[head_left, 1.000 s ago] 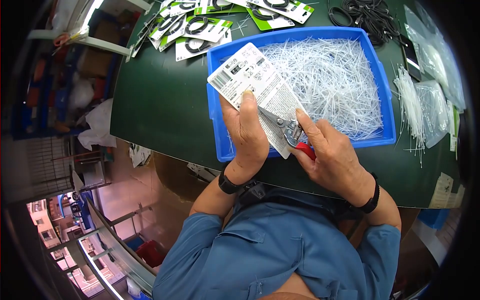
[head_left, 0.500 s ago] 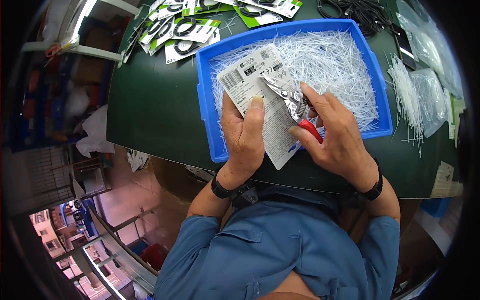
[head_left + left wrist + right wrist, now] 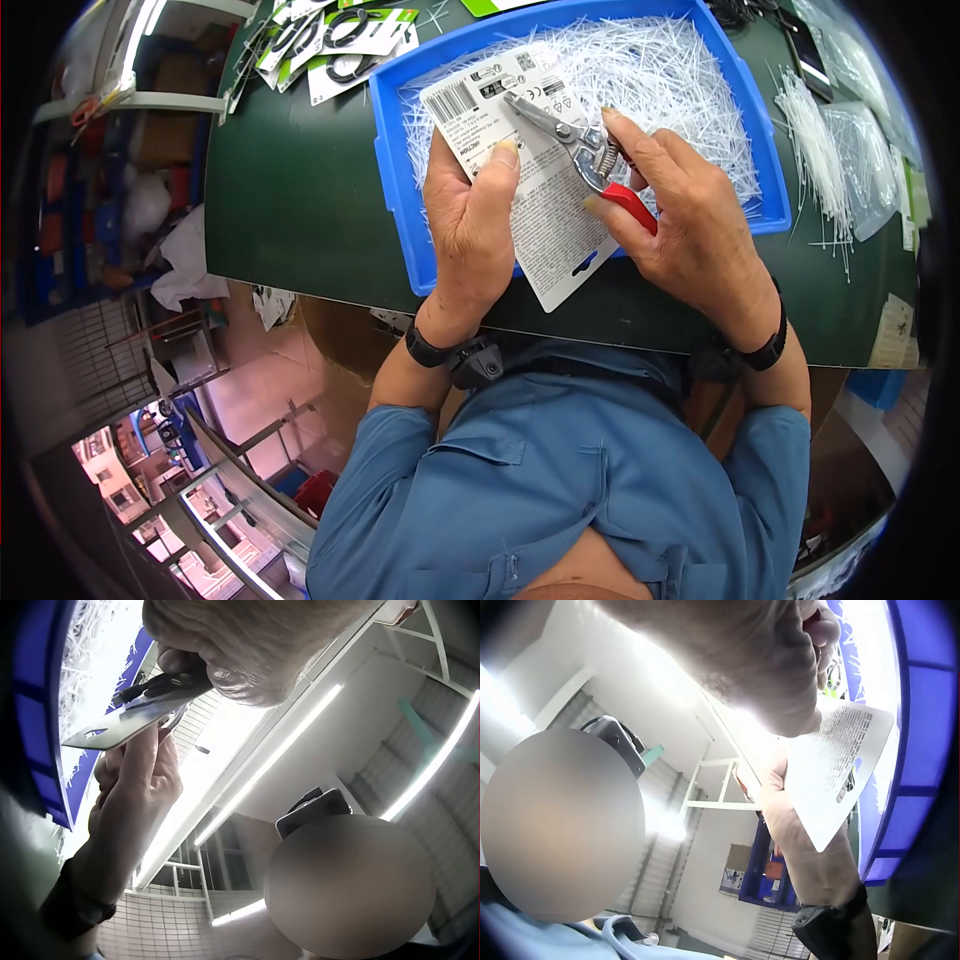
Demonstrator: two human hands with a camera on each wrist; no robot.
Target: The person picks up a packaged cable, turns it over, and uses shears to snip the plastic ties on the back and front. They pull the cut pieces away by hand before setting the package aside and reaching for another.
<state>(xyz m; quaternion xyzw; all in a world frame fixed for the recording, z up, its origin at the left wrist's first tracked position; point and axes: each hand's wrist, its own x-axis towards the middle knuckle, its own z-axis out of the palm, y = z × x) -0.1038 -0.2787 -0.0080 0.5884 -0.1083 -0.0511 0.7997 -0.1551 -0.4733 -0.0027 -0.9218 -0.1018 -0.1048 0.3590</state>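
- Head view: the left hand [image 3: 470, 235] pinches the printed card [image 3: 565, 225], thumb on the printed face and fingers tucked behind. The card slants above the blue tray [image 3: 392, 185], its slotted corner reaching over the near rim.
- Head view: the right hand [image 3: 695, 215] grips the red-handled snips [image 3: 630, 207], thumb along the near handle, blades lying across the card's face and pointing at the barcode end. This grip probably keeps the tool ready in the palm while the other hand steadies the card.
- Head view: the tray holds white plastic clippings [image 3: 690, 120]; it sits under both hands, presumably so that offcuts drop into it. Carded black cables [image 3: 350, 68] lie beyond its left corner, and a bundle of white cable ties [image 3: 815, 160] lies to its right, perhaps so that supplies stay within reach.
- Left wrist view: the card appears nearly edge-on, with a dark piece [image 3: 150, 688] by it that the head view hides; it is likely cable, but I cannot be sure. The left hand fills the top, its fingertips unclear.
- Right wrist view: the card's lower, slotted end shows close up, with the left hand behind it. The right hand covers the snips here, so I cannot tell its grip from this side.
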